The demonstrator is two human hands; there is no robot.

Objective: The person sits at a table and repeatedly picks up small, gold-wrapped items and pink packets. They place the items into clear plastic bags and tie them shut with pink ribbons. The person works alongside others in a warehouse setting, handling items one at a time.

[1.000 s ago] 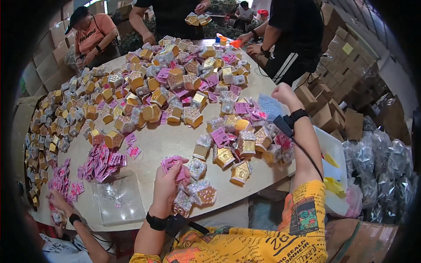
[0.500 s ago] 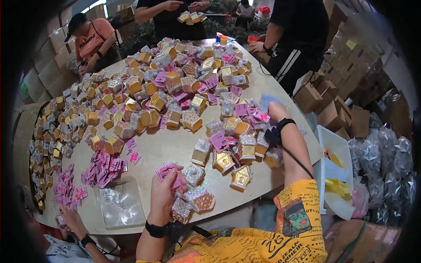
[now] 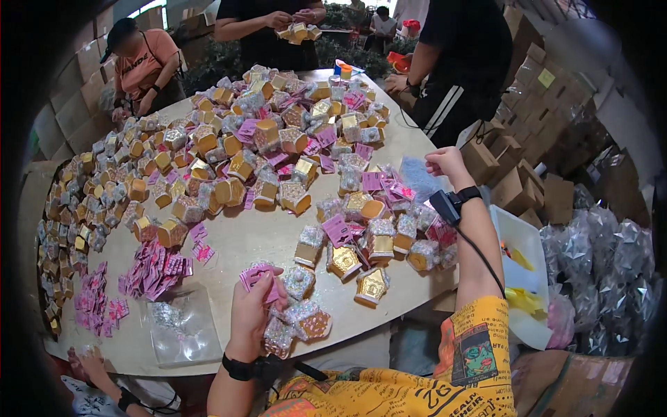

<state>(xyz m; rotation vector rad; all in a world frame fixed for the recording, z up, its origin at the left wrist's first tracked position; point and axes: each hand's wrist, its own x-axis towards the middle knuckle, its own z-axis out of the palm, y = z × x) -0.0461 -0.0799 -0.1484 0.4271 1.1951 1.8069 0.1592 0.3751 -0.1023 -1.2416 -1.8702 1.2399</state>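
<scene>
My left hand [image 3: 258, 306] is closed around a pink card tag [image 3: 256, 274]. Small house-shaped ornaments [image 3: 313, 322] with glittery white roofs rest against its fingers at the table's near edge. My right hand [image 3: 448, 165] is raised at the right side of the table, its fingers pinched together; whatever they hold is too small to make out. Just beside it lies a tangled light-blue bundle [image 3: 417, 175]. Between my hands sit several gold and glittery house ornaments [image 3: 372, 286] with pink tags [image 3: 338, 231] among them.
A large heap of house ornaments [image 3: 229, 191] covers the far and left table. Pink tags [image 3: 156, 270] lie in piles beside a clear plastic bag [image 3: 182, 340]. A white bin [image 3: 517, 278] stands at the right edge. Other people work around the table; one person's hand [image 3: 94, 365] is at lower left.
My right hand has lifted from the light-blue bundle and come up, its fingers now in sight. My left hand stays closed on the tag. The person at lower left has shifted.
</scene>
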